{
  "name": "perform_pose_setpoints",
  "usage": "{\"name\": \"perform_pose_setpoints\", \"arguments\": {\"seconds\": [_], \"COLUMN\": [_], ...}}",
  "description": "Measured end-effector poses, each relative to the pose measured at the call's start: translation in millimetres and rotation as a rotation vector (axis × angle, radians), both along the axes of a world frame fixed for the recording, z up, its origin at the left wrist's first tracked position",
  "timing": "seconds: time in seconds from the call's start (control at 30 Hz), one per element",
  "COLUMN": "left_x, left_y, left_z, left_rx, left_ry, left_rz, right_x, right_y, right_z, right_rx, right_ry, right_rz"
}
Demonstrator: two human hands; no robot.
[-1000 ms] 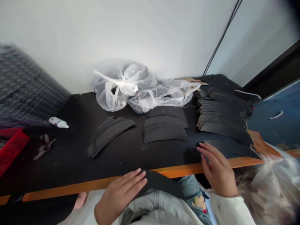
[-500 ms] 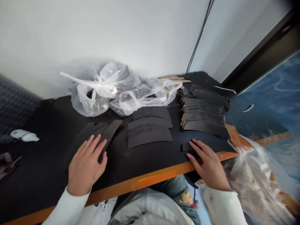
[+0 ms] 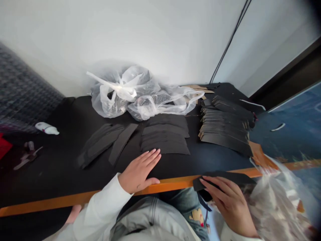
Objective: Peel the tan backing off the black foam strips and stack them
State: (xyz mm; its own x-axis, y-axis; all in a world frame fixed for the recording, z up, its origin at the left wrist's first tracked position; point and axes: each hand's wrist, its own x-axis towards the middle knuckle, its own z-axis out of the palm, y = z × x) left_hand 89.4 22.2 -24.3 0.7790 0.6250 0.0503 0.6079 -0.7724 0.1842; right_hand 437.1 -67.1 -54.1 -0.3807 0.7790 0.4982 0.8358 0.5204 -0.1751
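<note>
My left hand (image 3: 140, 172) lies flat near the table's front edge, fingers stretched out. Its fingertips reach the lower edge of the middle rows of black curved pieces (image 3: 167, 139). At the front edge on the right, my right hand (image 3: 232, 202) is closed on a black strip (image 3: 235, 176), which sticks out beyond the orange edging. Thicker overlapping rows of black pieces (image 3: 225, 125) with brown cut edges sit at the right. More black pieces (image 3: 101, 142) and one slanted strip (image 3: 122, 142) lie at the left.
Clear plastic bags (image 3: 117, 92) rest against the wall at the back. A white bottle (image 3: 47, 128) lies on the black table (image 3: 65, 170) at the left. Beside the table's right end is a filled plastic bag (image 3: 276, 197).
My left hand has moved right, off the left pieces to the middle rows. The right hand has drawn a black strip from the tabletop toward me, past the edge. The view has shifted.
</note>
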Motion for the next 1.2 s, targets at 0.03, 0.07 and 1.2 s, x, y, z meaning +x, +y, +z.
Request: {"name": "perform_pose_setpoints", "arguments": {"seconds": [0.03,0.07,1.2], "left_x": [-1.2,-1.9,32.6], "left_y": [-4.6,-9.6,-28.7], "left_z": [-0.4,0.1,25.7], "left_rx": [-0.023,-0.044,-0.724], "left_ry": [-0.017,-0.043,-1.286], "left_rz": [-0.002,0.001,0.276], "right_x": [-3.4,-8.0,-173.7], "right_y": [-0.1,0.8,55.6], "right_z": [3.3,7.1,55.5], "right_rx": [0.022,0.055,-0.357], "right_ry": [0.017,0.04,0.775], "right_rz": [0.013,0.01,0.198]}}
